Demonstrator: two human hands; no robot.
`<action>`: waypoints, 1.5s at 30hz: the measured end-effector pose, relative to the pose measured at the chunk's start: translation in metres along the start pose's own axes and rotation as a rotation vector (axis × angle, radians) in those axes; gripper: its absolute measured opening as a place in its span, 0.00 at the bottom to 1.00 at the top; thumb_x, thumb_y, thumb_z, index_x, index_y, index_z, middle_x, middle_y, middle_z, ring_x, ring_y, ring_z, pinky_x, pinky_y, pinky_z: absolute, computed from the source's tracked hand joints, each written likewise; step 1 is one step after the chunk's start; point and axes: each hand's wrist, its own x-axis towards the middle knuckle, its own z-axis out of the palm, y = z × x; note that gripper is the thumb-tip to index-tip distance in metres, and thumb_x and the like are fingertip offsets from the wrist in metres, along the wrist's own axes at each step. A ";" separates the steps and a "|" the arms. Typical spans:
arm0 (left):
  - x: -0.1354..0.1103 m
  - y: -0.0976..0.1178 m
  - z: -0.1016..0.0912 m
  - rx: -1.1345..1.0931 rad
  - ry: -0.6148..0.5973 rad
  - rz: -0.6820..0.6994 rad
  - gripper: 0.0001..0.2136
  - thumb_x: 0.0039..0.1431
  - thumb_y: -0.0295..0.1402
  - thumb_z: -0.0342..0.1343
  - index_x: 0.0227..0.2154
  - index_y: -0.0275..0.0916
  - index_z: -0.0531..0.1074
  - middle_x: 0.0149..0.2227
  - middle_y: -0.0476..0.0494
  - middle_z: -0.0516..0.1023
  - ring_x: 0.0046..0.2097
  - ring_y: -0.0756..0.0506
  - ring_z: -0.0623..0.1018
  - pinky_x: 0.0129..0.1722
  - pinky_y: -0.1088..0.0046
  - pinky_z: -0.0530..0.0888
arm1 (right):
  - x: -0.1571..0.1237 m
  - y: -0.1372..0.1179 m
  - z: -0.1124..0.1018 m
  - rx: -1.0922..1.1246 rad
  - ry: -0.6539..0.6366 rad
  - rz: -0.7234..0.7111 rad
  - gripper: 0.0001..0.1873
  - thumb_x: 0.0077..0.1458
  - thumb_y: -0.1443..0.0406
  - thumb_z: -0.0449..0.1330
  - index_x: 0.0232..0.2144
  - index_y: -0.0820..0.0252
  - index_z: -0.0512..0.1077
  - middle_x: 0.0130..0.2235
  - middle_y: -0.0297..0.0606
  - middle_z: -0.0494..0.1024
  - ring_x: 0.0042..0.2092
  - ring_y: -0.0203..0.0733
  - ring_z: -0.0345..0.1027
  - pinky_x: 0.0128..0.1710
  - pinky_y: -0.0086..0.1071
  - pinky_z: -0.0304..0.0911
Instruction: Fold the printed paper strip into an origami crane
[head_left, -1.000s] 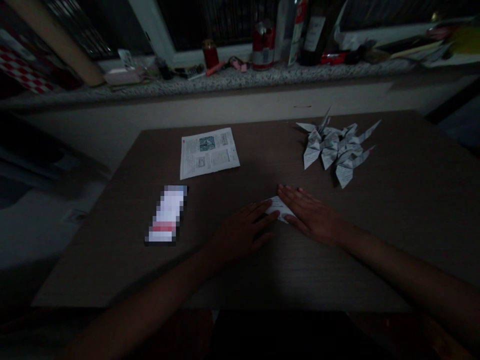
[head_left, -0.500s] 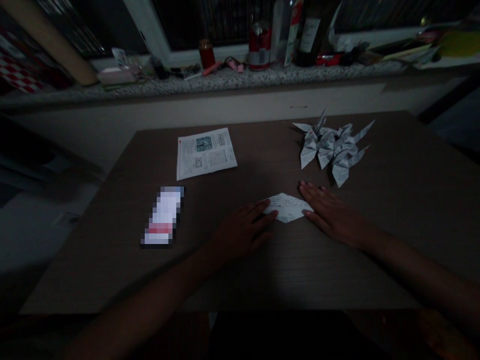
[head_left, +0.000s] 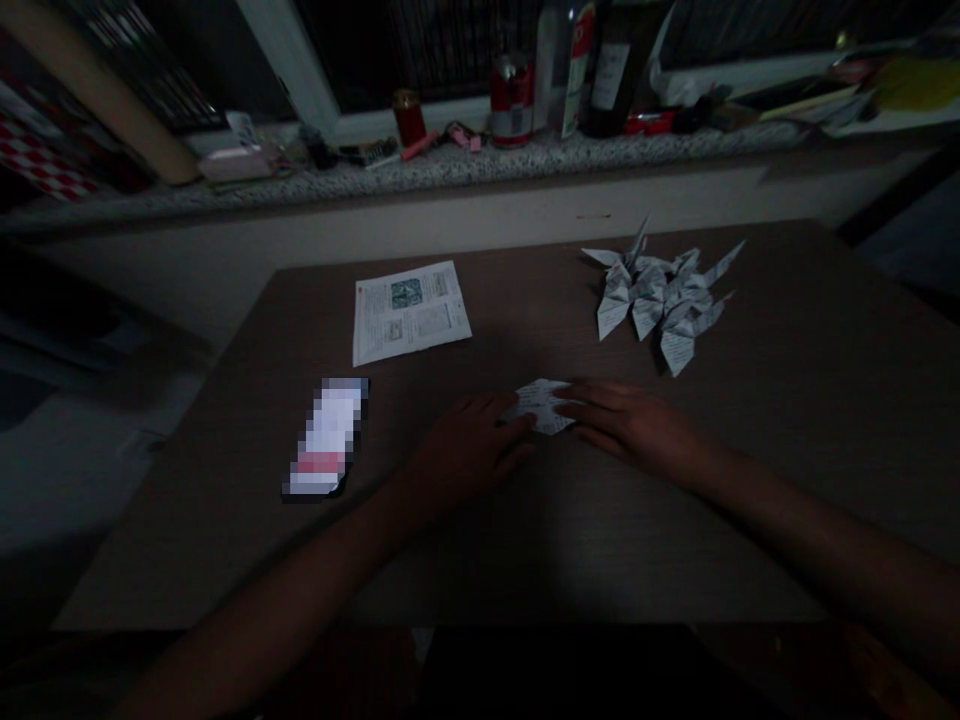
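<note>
A small folded piece of printed paper [head_left: 546, 412], shaped like a flat diamond, lies on the table in front of me. My left hand [head_left: 466, 447] rests at its left end, palm down, fingers extended and touching the paper. From the other side my right hand [head_left: 643, 425] reaches over the right end, its outstretched fingers lying flat on the paper and covering that tip. Neither hand is closed. Several folded paper cranes [head_left: 664, 300] made of printed paper stand grouped beyond my right hand.
A printed sheet [head_left: 412, 312] lies at the table's back left. Nearer is a phone [head_left: 328, 437] with a blurred, lit screen. Behind the brown table [head_left: 225, 450], a speckled stone sill [head_left: 420, 172] carries a red can [head_left: 512, 100], bottles and clutter.
My right hand has moved left, its fingers sliding from beside the paper's right tip onto its top. My left hand and the paper have shifted slightly left.
</note>
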 end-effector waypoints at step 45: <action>0.022 -0.007 0.038 -0.241 0.276 0.032 0.10 0.70 0.39 0.59 0.49 0.45 0.79 0.52 0.43 0.78 0.54 0.41 0.76 0.55 0.59 0.72 | 0.011 -0.004 0.019 0.233 0.153 0.074 0.07 0.67 0.66 0.60 0.44 0.55 0.79 0.50 0.44 0.82 0.53 0.52 0.75 0.51 0.49 0.72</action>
